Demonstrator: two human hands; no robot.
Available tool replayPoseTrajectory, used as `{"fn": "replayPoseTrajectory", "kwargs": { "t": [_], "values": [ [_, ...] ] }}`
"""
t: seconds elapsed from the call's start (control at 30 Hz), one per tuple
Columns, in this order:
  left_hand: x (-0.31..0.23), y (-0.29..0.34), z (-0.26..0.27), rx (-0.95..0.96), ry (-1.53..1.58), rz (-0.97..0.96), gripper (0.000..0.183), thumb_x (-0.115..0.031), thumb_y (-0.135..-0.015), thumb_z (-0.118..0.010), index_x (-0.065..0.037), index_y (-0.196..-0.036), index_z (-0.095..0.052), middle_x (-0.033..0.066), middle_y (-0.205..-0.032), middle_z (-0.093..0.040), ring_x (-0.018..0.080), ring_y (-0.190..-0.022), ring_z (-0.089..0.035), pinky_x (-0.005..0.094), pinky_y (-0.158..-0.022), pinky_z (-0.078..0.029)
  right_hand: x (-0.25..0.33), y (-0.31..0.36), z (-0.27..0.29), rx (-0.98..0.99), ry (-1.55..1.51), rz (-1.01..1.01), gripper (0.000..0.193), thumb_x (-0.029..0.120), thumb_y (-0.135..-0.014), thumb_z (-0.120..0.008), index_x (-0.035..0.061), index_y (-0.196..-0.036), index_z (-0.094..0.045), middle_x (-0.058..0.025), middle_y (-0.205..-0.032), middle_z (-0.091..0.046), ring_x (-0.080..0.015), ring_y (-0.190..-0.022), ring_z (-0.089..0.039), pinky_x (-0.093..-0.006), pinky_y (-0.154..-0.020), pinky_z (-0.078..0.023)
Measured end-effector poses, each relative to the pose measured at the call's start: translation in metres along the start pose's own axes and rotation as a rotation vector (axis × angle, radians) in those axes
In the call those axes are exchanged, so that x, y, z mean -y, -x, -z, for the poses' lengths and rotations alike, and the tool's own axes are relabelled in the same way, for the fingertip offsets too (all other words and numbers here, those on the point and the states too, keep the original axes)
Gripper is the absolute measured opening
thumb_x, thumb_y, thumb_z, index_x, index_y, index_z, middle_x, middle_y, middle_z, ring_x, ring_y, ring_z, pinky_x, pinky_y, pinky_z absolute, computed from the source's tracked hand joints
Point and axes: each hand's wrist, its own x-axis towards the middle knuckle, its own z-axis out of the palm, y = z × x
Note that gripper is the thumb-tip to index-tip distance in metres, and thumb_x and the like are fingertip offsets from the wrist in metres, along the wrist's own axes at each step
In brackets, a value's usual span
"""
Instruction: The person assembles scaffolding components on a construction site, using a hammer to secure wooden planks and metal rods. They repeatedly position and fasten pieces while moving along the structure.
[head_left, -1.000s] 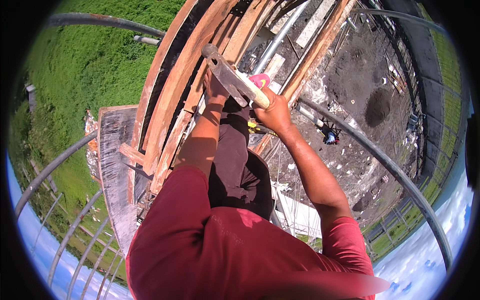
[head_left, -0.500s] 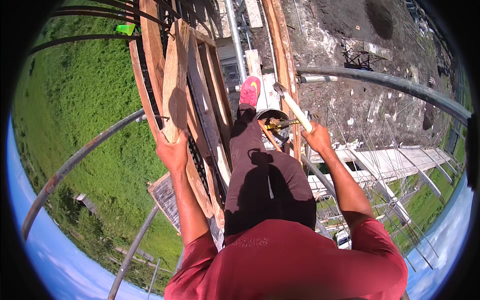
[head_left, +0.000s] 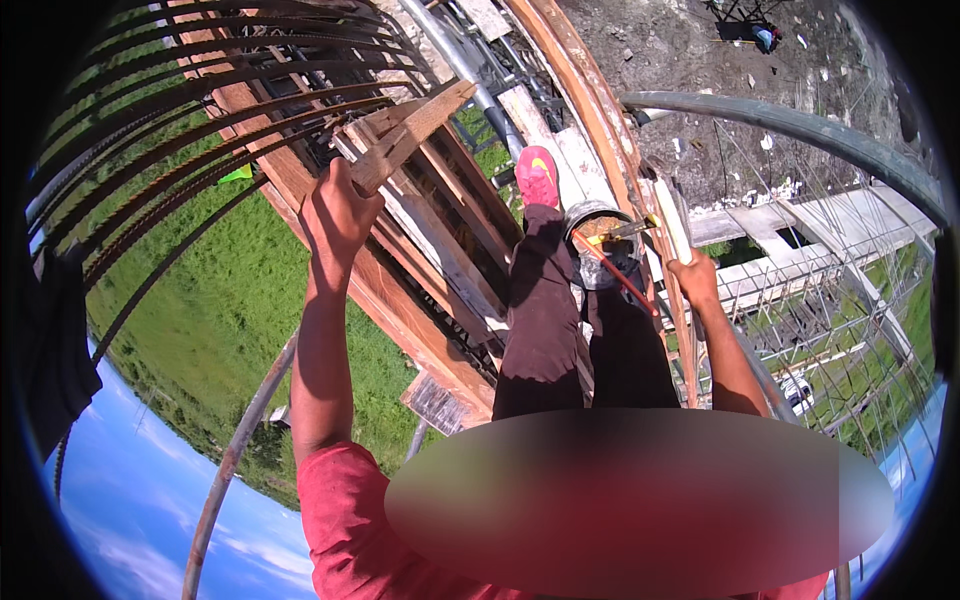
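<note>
Your left hand [head_left: 342, 215] grips the end of a board [head_left: 412, 140]; your right hand [head_left: 697, 280] grips a pale handle [head_left: 674, 224], its far end hard to make out. Past the beam [head_left: 395, 315], open grass [head_left: 235, 245] lies left of your left hand.

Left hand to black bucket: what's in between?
Not bare: across the head view, from the left hand, come timber boards, then the dark trouser leg, then the bucket.

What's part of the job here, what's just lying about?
In use:
- wood piece, in left hand
- pale handle, in right hand

Just around, seemingly:
- bucket
- steel bars
- grey pipe
</note>
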Motion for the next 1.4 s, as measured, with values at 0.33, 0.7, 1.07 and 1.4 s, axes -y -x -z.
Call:
{"fn": "replayPoseTrajectory", "kwargs": {
  "t": [0.33,0.7,1.07,1.4],
  "values": [
    [0.065,-0.105,-0.119,-0.065,0.088,-0.095,0.044,-0.019,-0.067,-0.081,-0.007,-0.106,-0.063,0.0172,-0.096,-0.069,0.0384,-0.095,-0.065,0.0473,-0.086,-0.051,0.003,0.003,-0.027,-0.012,-0.025,-0.072,0.041,0.024,-0.075,-0.067,-0.0074,-0.100,-0.065,-0.0303,-0.085,-0.067,-0.0408,-0.082,-0.069,-0.0458,-0.074,-0.051],
    [0.089,-0.115,-0.135,0.008,0.465,-0.018,0.057,-0.017,-0.068,-0.083,-0.006,-0.119,-0.061,0.0159,-0.109,-0.065,0.0313,-0.099,-0.065,0.0394,-0.088,-0.052,0.016,-0.010,-0.054,0.072,-0.041,-0.229,0.040,0.028,-0.076,-0.068,-0.0074,-0.095,-0.064,-0.0264,-0.078,-0.065,-0.0383,-0.077,-0.067,-0.0457,-0.068,-0.050],
    [0.100,-0.111,-0.148,0.001,0.395,-0.014,0.066,-0.018,-0.064,-0.082,-0.008,-0.125,-0.058,0.0164,-0.117,-0.057,0.0363,-0.112,-0.055,0.0452,-0.097,-0.045,0.095,-0.037,-0.074,0.211,-0.196,-0.334,0.030,0.017,-0.082,-0.069,-0.0006,-0.106,-0.060,-0.0082,-0.065,-0.059,-0.0191,-0.052,-0.058,-0.0344,-0.047,-0.046],
    [0.100,-0.112,-0.142,0.041,0.397,-0.011,0.069,-0.015,-0.061,-0.081,-0.006,-0.126,-0.057,0.0143,-0.118,-0.055,0.0362,-0.114,-0.051,0.0463,-0.101,-0.038,0.247,-0.086,-0.181,0.615,-0.979,-0.504,0.022,0.018,-0.094,-0.062,0.0099,-0.108,-0.047,-0.0017,-0.070,-0.054,-0.0130,-0.052,-0.052,-0.0298,-0.043,-0.045]
  ]
}}
